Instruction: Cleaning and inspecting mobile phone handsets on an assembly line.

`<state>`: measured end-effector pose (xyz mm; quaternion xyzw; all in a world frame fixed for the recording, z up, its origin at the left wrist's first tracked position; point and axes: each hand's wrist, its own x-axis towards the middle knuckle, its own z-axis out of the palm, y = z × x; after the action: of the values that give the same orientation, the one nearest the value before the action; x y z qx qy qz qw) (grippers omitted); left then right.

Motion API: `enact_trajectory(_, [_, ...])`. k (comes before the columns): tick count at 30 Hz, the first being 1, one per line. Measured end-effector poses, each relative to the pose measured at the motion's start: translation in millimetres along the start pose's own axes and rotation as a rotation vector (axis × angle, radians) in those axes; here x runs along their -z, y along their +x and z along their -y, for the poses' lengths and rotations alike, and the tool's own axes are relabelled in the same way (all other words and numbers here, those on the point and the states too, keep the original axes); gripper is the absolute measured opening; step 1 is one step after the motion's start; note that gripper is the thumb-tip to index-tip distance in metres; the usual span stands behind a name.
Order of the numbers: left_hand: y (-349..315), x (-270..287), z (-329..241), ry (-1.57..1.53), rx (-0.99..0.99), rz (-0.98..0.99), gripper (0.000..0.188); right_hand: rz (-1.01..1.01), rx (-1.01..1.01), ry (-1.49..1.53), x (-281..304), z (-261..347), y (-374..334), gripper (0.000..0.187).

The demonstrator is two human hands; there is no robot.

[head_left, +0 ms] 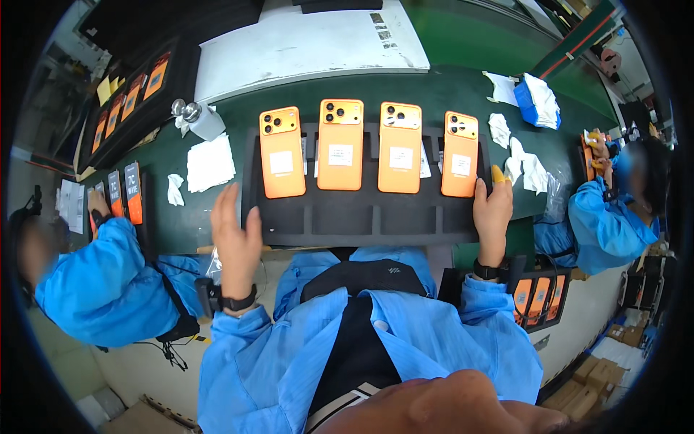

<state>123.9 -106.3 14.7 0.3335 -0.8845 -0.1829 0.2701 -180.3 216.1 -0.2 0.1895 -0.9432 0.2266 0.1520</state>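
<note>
A black foam tray [337, 226] lies on the green table in front of me. Four orange phones rest on it, backs up, each with a white label: the leftmost phone [283, 184], two middle phones [340, 177] [400, 181] and the rightmost phone [458, 189]. At the tray's left edge my left hand [237, 242] is open, fingers stretched and thumb apart, holding nothing. My right hand [494, 217] grips the tray's right edge, its thumb over the rim beside the rightmost phone. One of its fingers wears a yellow finger cot [498, 173].
White wipes [210, 163] and a pump bottle [205, 121] stand left of the tray. Crumpled wipes [528, 166] and a blue box of wipes [538, 101] lie right. Co-workers in blue sit at the left [108, 282] and right [614, 224]. Another phone tray [538, 325] is beside me.
</note>
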Motion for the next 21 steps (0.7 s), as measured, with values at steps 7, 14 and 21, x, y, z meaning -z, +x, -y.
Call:
enact_trajectory(7, [27.0,-33.9,-6.8,0.192,0.117,0.136,0.061,0.057,-0.029,-0.070,-17.7,-18.8,-0.6,0.038])
enact_trajectory(14, [31.8,-36.5,-5.6,0.118,0.116,0.075,0.060,0.058,0.047,-0.044,-22.8,-33.6,-0.3,0.039])
enact_trajectory(21, [32.3,-29.2,-6.5,0.000,0.167,0.089,0.059,0.087,-0.023,-0.029,-18.8,-32.1,0.7,0.040])
